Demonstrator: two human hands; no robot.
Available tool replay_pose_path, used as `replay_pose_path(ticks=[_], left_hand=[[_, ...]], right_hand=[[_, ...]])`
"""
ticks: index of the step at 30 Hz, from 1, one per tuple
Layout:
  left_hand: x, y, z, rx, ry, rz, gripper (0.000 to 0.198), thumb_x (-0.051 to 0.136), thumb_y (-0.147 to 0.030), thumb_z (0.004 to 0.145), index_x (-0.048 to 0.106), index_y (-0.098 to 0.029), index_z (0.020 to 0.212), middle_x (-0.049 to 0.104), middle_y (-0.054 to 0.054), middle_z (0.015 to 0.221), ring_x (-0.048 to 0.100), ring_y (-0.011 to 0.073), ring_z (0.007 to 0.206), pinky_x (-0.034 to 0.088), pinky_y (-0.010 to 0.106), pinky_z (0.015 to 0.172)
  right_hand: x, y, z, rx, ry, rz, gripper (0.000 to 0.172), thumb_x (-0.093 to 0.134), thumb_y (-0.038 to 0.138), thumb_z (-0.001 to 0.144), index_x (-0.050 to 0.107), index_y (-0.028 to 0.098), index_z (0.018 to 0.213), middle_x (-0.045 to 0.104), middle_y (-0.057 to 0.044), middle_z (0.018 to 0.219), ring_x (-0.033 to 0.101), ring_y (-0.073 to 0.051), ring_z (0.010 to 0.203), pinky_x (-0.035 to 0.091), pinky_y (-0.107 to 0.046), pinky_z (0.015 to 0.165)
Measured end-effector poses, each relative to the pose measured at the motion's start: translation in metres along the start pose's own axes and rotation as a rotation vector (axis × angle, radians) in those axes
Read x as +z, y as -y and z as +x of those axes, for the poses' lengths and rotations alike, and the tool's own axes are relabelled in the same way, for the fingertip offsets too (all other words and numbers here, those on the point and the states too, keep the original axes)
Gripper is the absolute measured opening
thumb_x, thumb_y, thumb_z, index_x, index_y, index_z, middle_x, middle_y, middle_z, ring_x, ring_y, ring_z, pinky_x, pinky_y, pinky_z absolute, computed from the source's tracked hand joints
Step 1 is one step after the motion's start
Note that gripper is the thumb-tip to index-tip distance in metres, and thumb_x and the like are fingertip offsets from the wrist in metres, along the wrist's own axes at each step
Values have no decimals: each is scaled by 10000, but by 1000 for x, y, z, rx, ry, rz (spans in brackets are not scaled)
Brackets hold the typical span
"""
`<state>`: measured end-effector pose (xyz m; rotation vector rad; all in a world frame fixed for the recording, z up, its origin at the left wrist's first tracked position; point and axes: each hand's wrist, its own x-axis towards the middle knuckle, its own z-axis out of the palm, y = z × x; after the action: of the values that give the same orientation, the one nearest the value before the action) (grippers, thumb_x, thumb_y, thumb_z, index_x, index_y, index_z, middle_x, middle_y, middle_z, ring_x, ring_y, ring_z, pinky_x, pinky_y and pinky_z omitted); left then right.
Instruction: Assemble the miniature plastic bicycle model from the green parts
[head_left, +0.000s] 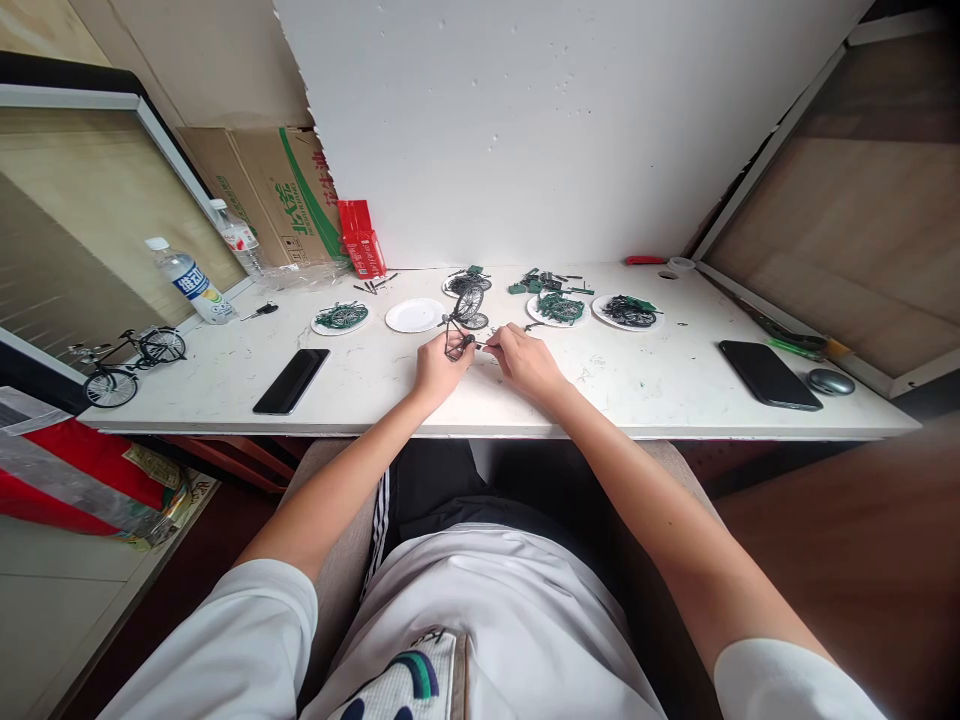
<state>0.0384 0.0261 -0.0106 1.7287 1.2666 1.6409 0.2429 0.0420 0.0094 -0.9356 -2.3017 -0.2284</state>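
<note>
My left hand [441, 370] is closed on a partly built black model bicycle [454, 338], its thin frame sticking up above the fingers. A spoked wheel [470, 302] rises at the bicycle's far end. Close beside it, my right hand [529, 360] pinches something thin and small against the near part of the model; its kind is too small to make out. Just beyond the hands lie a bare white paper plate [415, 316] and a plate of dark wheels and parts [454, 287].
Plates of green and black model parts [341, 318] [561, 309] [628, 312] stand along the back. A finished model bicycle [135, 362] and bottles [196, 285] are at left. Phones [292, 381] [769, 375] lie on both sides, with a rounded silver object [830, 382] at right.
</note>
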Motion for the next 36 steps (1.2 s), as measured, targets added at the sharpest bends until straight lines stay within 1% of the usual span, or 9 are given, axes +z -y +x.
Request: replay_pose_path(ticks=[4,8,16,19,22,26,28,31,36], left_hand=[[0,2,1,-27,11,-9,275,817,-316,862,781,-163,1088,837,108,1016,762,179,800,606,301,789],[0,1,1,-33,17,-19,280,822,-302,840,795,-152,1076,837,112,1008,759,179,801,609,300,785],[0,6,1,-35,30,-50,303,838,-307,822,806,-155,1082,835,110,1018,760,180,821,608,305,811],[0,7,1,-31,33,-55,306,834,-316,830,806,-156,1088,833,110,1025,758,179,825,607,306,808],[-1,5,1,-26,36,-63,303,823,-318,844,799,-152,1097,832,115,1018,763,184,841,610,307,810],[-1,3,2,-51,11,-74,303,818,-338,852,785,-153,1090,828,111,1003,760,180,835,609,295,793],[-2,3,2,-55,2,-79,296,816,-344,854,780,-155,1078,827,106,996,747,170,805,600,287,769],[-2,5,3,-55,1,-81,293,816,-342,851,777,-156,1075,826,103,986,745,168,788,602,290,762],[-1,8,2,-30,13,-63,297,811,-329,850,786,-167,1098,830,111,1017,779,200,874,626,317,829]], right_hand=[[0,0,0,1,-8,8,285,369,367,1184,575,195,1091,728,-120,997,662,-250,913,321,-345,596],[-3,3,0,14,-7,-10,341,376,443,1183,581,190,1083,742,-123,989,664,-240,875,316,-342,600],[-3,2,0,44,11,-116,436,349,507,1179,584,190,996,703,-81,808,570,-197,663,255,-336,578],[-2,2,0,62,26,-158,444,348,506,1176,587,191,975,682,-73,762,544,-199,630,242,-338,571],[-3,4,0,63,32,-138,411,354,482,1176,589,186,1015,705,-86,805,586,-217,680,252,-342,578],[-6,7,0,23,17,-34,293,376,398,1171,568,179,1143,754,-124,1013,675,-243,906,306,-339,602],[-6,8,0,6,23,-20,269,362,368,1173,555,183,1148,752,-129,1042,675,-247,932,305,-341,598],[-6,8,0,2,48,-53,295,333,377,1184,545,192,1096,739,-114,964,655,-239,842,274,-340,588],[-3,5,1,27,47,-159,397,313,456,1188,545,200,991,694,-84,789,569,-206,652,220,-339,589]])
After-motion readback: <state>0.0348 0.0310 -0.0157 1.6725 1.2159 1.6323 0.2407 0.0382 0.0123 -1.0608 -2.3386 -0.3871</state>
